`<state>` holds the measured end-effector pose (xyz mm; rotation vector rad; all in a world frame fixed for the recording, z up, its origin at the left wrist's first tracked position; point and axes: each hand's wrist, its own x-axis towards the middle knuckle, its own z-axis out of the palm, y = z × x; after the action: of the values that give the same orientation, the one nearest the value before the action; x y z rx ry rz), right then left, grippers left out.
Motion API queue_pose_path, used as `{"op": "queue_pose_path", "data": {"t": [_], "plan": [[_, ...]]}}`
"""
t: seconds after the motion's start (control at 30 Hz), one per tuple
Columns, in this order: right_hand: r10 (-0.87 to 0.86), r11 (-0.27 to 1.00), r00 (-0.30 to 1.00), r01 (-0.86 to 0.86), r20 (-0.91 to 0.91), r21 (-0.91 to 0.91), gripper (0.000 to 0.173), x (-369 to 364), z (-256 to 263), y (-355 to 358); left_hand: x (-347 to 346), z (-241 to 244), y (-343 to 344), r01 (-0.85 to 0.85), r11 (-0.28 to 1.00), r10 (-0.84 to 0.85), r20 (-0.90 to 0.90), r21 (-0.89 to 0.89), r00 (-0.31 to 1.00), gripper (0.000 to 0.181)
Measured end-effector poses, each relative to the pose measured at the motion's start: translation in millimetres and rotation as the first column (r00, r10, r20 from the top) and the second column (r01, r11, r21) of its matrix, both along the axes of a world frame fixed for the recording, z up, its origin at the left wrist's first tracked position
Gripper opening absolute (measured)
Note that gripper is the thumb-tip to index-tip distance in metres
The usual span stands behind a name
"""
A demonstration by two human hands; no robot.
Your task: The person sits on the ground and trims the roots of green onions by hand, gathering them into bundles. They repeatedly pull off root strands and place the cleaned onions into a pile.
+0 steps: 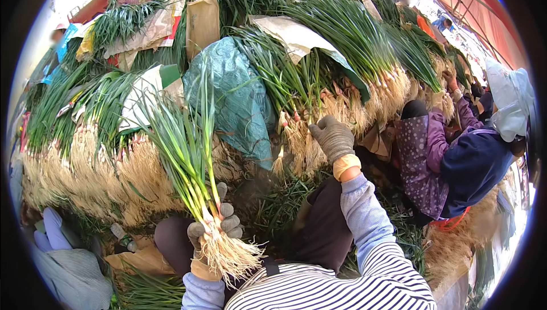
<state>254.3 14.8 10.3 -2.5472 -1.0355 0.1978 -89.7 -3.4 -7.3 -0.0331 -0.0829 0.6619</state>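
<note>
My left hand [218, 220], in a grey knit glove, is closed around a bunch of green garlic plants [194, 182]. Their leaves point up and away from me, and the pale roots hang below my palm. My right hand [335, 137], gloved the same way with a yellowish cuff, reaches to the near edge of the pile. Its fingertips are beside the roots and stalks of some garlic plants [301, 139]; whether they pinch a stalk I cannot tell. A teal woven plastic sheet [230, 92] drapes over the pile between the two hands.
Long rows of garlic plants [98, 173] lie heaped ahead, roots towards me. A co-worker in a dark blue top [474, 173] sits at the right, another person [72, 267] at the lower left. A plastic bottle [124, 237] and loose leaves [149, 290] lie on the ground.
</note>
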Motion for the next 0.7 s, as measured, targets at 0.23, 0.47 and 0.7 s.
{"op": "queue_pose_path", "data": {"t": [0.23,0.47,0.7], "plan": [[0.071,0.989,0.986,-0.05,-0.15,0.142,0.037,12,0,6,8,-8,-1,0.025,0.995,-0.006,-0.187,0.101,0.982,0.055],[0.503,0.71,0.769,-0.628,0.395,0.318,0.012,-70,31,-27,30,2,11,0.019,0.971,0.074,-0.375,0.24,0.924,0.05],[0.618,0.717,0.682,-0.693,0.391,0.077,0.017,-100,-5,-56,55,-21,14,-0.038,0.956,0.159,-0.406,0.292,0.9,0.043]]}}
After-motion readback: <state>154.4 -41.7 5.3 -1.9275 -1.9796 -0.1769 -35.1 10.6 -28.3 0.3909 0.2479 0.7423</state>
